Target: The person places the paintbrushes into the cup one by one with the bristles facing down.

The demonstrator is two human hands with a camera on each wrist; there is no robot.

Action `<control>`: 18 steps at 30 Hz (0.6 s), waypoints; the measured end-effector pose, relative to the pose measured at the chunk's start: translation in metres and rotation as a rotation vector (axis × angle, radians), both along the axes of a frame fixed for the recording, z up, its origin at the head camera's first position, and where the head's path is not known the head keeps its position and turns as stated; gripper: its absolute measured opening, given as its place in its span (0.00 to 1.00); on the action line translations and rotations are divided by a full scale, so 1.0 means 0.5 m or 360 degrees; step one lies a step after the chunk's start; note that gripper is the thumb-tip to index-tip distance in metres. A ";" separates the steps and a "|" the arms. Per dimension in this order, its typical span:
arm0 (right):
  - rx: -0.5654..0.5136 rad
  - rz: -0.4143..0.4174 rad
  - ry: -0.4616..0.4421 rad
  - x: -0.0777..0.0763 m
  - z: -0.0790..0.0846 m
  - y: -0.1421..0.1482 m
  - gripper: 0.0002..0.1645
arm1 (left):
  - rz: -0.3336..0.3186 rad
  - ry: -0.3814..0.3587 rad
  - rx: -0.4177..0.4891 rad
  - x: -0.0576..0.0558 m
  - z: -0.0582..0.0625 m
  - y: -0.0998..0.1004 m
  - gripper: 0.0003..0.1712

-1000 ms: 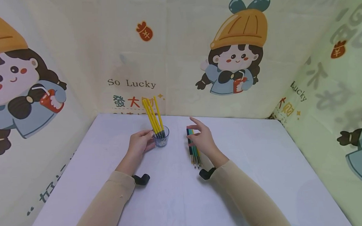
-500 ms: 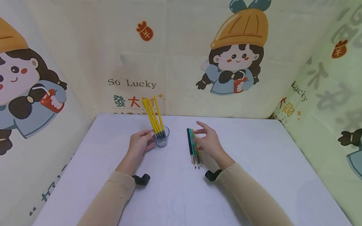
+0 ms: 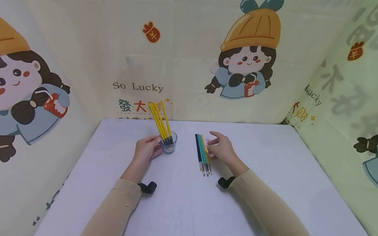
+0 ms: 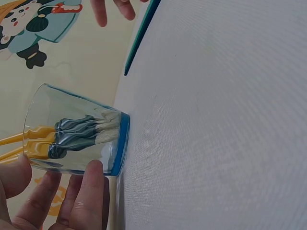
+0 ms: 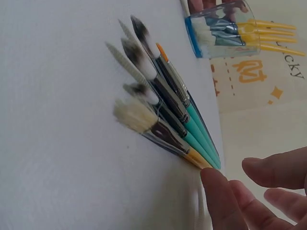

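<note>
My left hand (image 3: 145,148) holds a clear glass cup (image 4: 79,108) with a blue base, thumb near the rim and fingers along its side. Several yellow-handled paintbrushes (image 3: 158,121) stand in the cup, leaning left with pale bristles down at its bottom. To the right lies a row of paintbrushes (image 3: 200,149) with black, teal and yellow handles, bristles toward the person. Just right of that row is my right hand (image 3: 224,150), fingers loosely bent and holding nothing. In the right wrist view, a fingertip overlaps the handle of the nearest yellow paintbrush (image 5: 196,158).
A white cloth-covered table (image 3: 187,210) bears the cup and brushes. Printed fabric (image 3: 186,61) with cartoon figures and lettering rises behind it and along both sides. A black strap mount (image 3: 149,187) sits at the left wrist, another mount (image 3: 225,182) at the right.
My right hand has moved right, from above the row of paintbrushes to beside it, uncovering the yellow-handled one. The left hand and the cup have stayed put.
</note>
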State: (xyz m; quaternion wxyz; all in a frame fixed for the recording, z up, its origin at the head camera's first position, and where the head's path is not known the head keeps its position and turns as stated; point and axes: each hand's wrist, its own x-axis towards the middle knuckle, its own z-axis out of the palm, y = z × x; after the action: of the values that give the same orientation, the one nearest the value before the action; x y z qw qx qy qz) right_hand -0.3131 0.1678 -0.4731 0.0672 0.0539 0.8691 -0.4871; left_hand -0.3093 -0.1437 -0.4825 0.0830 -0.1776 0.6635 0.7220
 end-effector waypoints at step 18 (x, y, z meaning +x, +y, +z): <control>0.0237 0.0090 -0.0182 -0.018 0.002 -0.006 0.45 | 0.0012 -0.0023 0.0007 0.001 0.005 0.002 0.21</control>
State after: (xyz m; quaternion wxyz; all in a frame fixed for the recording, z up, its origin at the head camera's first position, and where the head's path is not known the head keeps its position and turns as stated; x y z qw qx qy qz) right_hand -0.3219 0.1649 -0.4720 0.1261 0.0618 0.8988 -0.4153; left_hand -0.3086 -0.1427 -0.4802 0.0855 -0.1850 0.6607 0.7224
